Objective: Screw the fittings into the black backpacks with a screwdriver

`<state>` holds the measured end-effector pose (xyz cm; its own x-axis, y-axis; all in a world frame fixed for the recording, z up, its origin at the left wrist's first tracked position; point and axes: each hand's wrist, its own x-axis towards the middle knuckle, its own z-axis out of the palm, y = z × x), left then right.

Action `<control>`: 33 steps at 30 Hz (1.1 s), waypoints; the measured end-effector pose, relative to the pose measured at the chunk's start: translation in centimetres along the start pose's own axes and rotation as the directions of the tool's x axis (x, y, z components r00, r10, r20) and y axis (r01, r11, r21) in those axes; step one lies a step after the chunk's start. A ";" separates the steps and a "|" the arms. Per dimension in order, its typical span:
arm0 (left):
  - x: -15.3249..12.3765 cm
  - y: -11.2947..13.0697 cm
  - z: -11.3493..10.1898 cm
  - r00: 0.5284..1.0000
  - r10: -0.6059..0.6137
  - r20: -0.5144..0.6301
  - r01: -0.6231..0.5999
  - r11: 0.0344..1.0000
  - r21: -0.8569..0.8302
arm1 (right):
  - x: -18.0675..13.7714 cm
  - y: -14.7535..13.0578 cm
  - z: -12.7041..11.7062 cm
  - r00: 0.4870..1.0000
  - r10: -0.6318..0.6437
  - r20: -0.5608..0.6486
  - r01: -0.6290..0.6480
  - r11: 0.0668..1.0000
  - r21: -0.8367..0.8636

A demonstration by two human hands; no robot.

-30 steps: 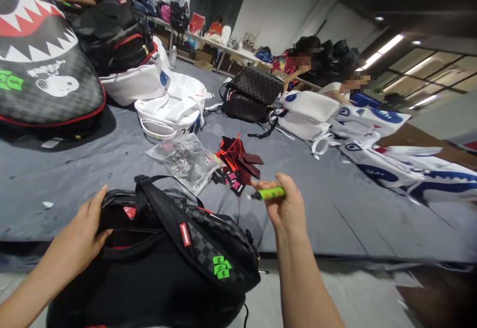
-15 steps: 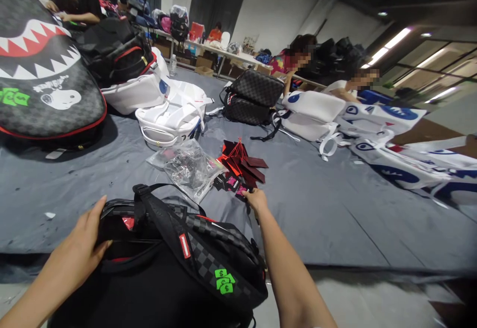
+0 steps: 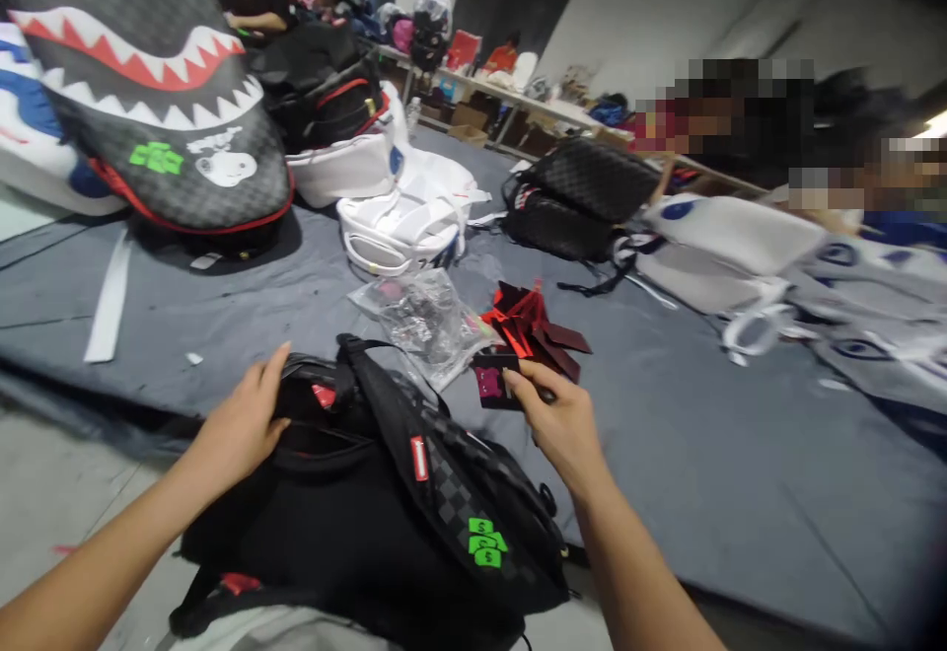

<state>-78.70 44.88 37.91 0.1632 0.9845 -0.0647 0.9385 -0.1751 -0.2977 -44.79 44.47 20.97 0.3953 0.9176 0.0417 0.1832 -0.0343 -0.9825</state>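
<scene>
A black checkered backpack with green money patches lies open at the table's near edge. My left hand grips the rim of its opening, thumb inside and fingers outside. Between the thumb and fingers of my right hand is a small black card with a pink figure on it. Just beyond that card lies a fanned bunch of dark red hang tags on red strings. A clear plastic bag with small items inside rests to the left of the tags.
Across the grey-covered table stand a large shark-mouth backpack, white backpacks and a dark checkered backpack. More white bags are at the right. A white strip lies at the left. Other people are behind the table.
My right hand has drawn the card with the pink figure away from the pile beside the tags. The left hand stays on the backpack's rim, while the view has swung left.
</scene>
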 end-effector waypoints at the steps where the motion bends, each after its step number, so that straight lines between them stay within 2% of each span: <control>1: -0.1 0.5 -0.4 1.000 -0.015 0.010 0.015 1.000 -0.006 | -1.3 -2.2 0.1 0.987 -0.153 0.055 0.148 0.985 0.084; 3: -0.1 1.3 -1.0 0.999 -0.028 0.032 0.029 0.999 -0.027 | -3.8 -6.1 0.7 0.891 -0.434 0.135 0.408 0.894 0.184; 4: -0.1 1.5 -1.2 0.999 -0.035 0.040 0.036 0.999 -0.027 | -4.8 -7.6 1.3 0.812 -0.545 0.210 0.500 0.834 0.232; 5: -0.1 1.6 -1.3 0.998 -0.034 0.045 0.035 0.999 -0.026 | -5.7 -8.8 2.1 0.736 -0.621 0.270 0.563 0.783 0.265; 6: -0.1 1.6 -1.3 0.998 -0.032 0.050 0.034 0.999 -0.024 | -6.4 -9.8 3.0 0.679 -0.680 0.276 0.622 0.733 0.274; 7: -0.2 1.6 -1.3 0.998 -0.027 0.052 0.028 0.999 -0.024 | -7.0 -10.5 4.1 0.645 -0.715 0.268 0.663 0.699 0.270; 8: -0.2 1.5 -1.2 0.998 -0.018 0.052 0.020 0.999 -0.032 | -7.5 -11.0 5.3 0.634 -0.735 0.240 0.689 0.678 0.256; 10: -0.4 1.1 -1.0 0.999 -0.004 0.044 0.007 0.998 -0.061 | -8.0 -11.3 7.6 0.641 -0.747 0.177 0.715 0.665 0.217; 12: -0.6 0.8 -0.8 1.000 0.011 0.020 -0.009 0.995 -0.096 | -8.3 -11.3 9.5 0.662 -0.723 0.197 0.706 0.690 0.159; 16: -0.7 0.6 -0.7 1.000 0.022 0.020 -0.019 0.989 -0.148 | -8.4 -11.8 11.4 0.691 -0.572 0.443 0.684 0.716 -0.142; 18: -0.6 0.5 -0.9 0.999 0.028 0.029 -0.022 0.984 -0.178 | -8.4 -12.4 11.9 0.718 -0.483 0.501 0.661 0.698 -0.275; 20: -0.6 0.2 -1.2 0.999 0.029 0.022 -0.023 0.974 -0.227 | -8.5 -13.0 12.5 0.740 -0.399 0.541 0.620 0.717 -0.318; 21: -0.8 -0.2 -1.2 1.000 0.028 0.014 -0.023 0.962 -0.273 | -8.5 -13.3 12.8 0.732 -0.352 0.584 0.602 0.736 -0.310; 23: -1.5 -1.4 -1.1 1.000 0.029 0.002 -0.025 0.901 -0.432 | -8.6 -13.5 13.5 0.683 -0.256 0.684 0.576 0.764 -0.289; 25: -2.7 -3.0 -0.2 1.000 0.027 -0.007 -0.026 0.812 -0.583 | -8.6 -13.4 14.1 0.662 -0.217 0.718 0.562 0.777 -0.283; 26: -3.4 -3.8 0.5 1.000 0.029 -0.006 -0.027 0.792 -0.610 | -8.7 -13.2 14.3 0.673 -0.230 0.703 0.566 0.772 -0.289; 29: -5.2 -5.4 3.1 0.999 0.051 -0.017 -0.053 0.858 -0.511 | -8.7 -13.1 14.6 0.703 -0.298 0.646 0.608 0.722 -0.329; 31: -5.8 -5.5 4.7 0.997 0.046 -0.069 -0.073 0.891 -0.448 | -8.6 -13.2 14.9 0.694 -0.276 0.665 0.596 0.737 -0.317; 33: -5.9 -5.1 5.8 0.990 0.021 -0.138 -0.079 0.898 -0.433 | -8.3 -13.5 15.4 0.665 -0.211 0.717 0.566 0.769 -0.298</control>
<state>-86.24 39.93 34.27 0.2234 0.9728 0.0607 0.9615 -0.2302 0.1504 -64.42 43.41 31.08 -0.4210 0.9010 0.1048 0.6330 0.3746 -0.6774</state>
